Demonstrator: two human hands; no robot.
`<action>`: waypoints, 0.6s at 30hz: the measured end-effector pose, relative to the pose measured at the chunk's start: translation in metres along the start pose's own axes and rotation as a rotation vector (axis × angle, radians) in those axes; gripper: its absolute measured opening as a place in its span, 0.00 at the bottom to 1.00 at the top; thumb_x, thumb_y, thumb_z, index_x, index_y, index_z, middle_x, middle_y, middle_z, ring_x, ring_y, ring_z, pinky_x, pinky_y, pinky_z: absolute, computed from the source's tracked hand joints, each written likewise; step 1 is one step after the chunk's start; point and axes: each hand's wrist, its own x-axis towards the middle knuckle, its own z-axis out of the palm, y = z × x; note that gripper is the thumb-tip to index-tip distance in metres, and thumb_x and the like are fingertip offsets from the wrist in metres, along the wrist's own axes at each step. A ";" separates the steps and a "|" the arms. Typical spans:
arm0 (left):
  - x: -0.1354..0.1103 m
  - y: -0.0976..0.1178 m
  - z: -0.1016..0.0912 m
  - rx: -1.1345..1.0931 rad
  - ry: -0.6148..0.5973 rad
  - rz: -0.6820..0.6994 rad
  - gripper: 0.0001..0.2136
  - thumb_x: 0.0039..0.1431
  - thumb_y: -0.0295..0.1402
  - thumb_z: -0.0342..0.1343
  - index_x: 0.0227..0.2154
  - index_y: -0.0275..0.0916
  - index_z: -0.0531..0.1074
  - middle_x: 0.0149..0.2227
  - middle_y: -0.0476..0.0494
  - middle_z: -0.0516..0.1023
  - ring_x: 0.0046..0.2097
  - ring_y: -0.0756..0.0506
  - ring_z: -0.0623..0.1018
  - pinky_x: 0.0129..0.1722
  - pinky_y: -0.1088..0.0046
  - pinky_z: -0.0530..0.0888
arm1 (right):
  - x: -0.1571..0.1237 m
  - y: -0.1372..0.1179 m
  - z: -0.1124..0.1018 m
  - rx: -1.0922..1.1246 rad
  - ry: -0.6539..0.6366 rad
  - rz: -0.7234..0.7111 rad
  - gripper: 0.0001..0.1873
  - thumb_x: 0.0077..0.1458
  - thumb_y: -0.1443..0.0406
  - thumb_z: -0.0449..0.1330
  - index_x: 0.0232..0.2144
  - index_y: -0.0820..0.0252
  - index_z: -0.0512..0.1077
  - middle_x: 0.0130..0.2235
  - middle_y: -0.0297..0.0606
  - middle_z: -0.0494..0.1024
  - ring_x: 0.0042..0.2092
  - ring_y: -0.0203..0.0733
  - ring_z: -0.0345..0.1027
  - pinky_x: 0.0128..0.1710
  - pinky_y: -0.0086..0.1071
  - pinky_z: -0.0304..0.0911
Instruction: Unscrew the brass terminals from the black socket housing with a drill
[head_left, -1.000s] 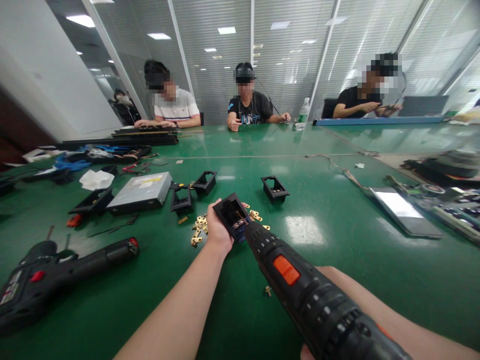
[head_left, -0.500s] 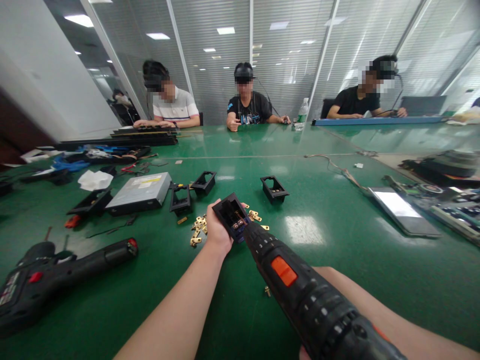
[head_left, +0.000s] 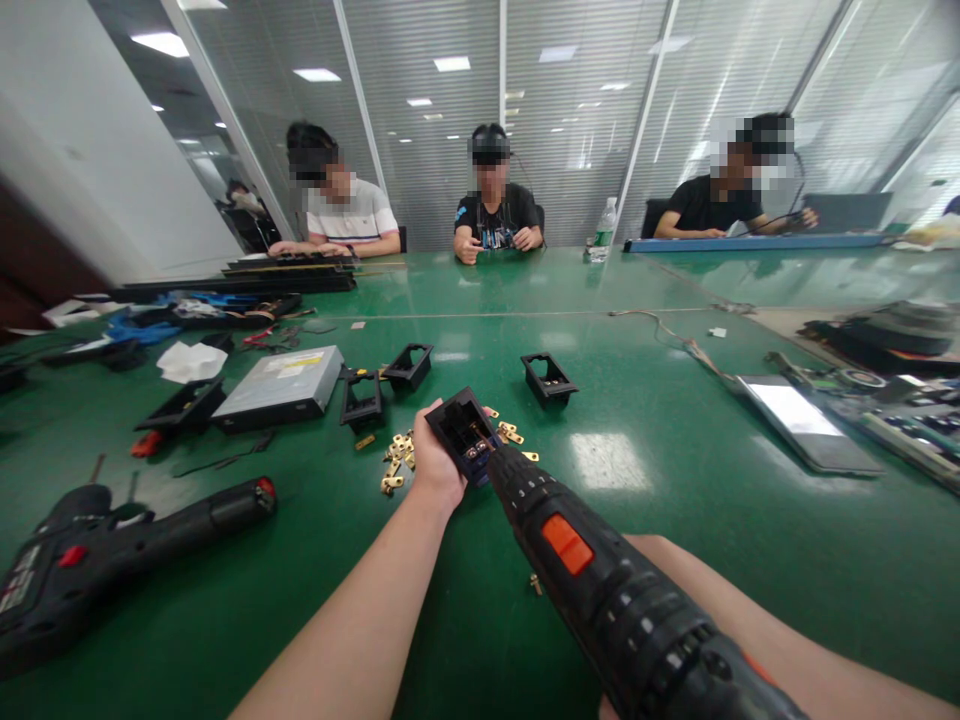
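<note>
My left hand (head_left: 439,462) is closed around a black plastic housing (head_left: 452,420), tilted with its open side facing me. Inside it, small metal contacts and screws show near the lower edge. A black electric screwdriver (head_left: 615,580) with an orange switch reaches in from the lower right, its tip at the housing's lower right edge. My right hand (head_left: 651,552) grips this screwdriver from the far side; most of its fingers are hidden behind the tool. Small brass tabs (head_left: 396,460) lie in a heap beside and behind my left hand. A loose screw (head_left: 535,584) lies under the screwdriver.
Several similar black frames (head_left: 550,380) stand beyond my hands. A silver disc drive (head_left: 281,385) and a second power screwdriver (head_left: 112,560) lie left. A phone (head_left: 806,420) and circuit boards (head_left: 911,405) lie right. Three people sit across the table, near a water bottle (head_left: 602,230).
My hands, the housing and the screwdriver stay almost still. Across the table, the middle person's outstretched hand has come in toward the chest, and the right-hand person's hand has shifted slightly.
</note>
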 end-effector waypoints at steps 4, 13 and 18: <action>0.000 0.000 0.000 -0.001 0.003 -0.008 0.26 0.59 0.55 0.55 0.35 0.33 0.82 0.28 0.36 0.82 0.27 0.37 0.81 0.29 0.61 0.77 | 0.000 0.000 0.001 0.027 -0.008 -0.007 0.22 0.43 0.60 0.81 0.37 0.59 0.79 0.33 0.29 0.75 0.35 0.38 0.64 0.32 0.29 0.63; -0.002 0.002 0.003 0.003 0.009 -0.014 0.27 0.59 0.56 0.55 0.33 0.33 0.83 0.31 0.35 0.84 0.28 0.39 0.81 0.28 0.62 0.78 | 0.004 0.008 0.004 0.060 0.019 0.013 0.18 0.43 0.60 0.80 0.34 0.59 0.79 0.32 0.32 0.77 0.35 0.41 0.68 0.33 0.30 0.67; -0.002 0.002 0.002 -0.006 0.007 -0.002 0.27 0.58 0.57 0.56 0.33 0.33 0.83 0.29 0.35 0.83 0.28 0.38 0.81 0.28 0.62 0.77 | 0.002 0.003 0.001 0.041 0.029 -0.030 0.16 0.42 0.63 0.80 0.32 0.59 0.80 0.37 0.35 0.80 0.38 0.43 0.71 0.34 0.30 0.68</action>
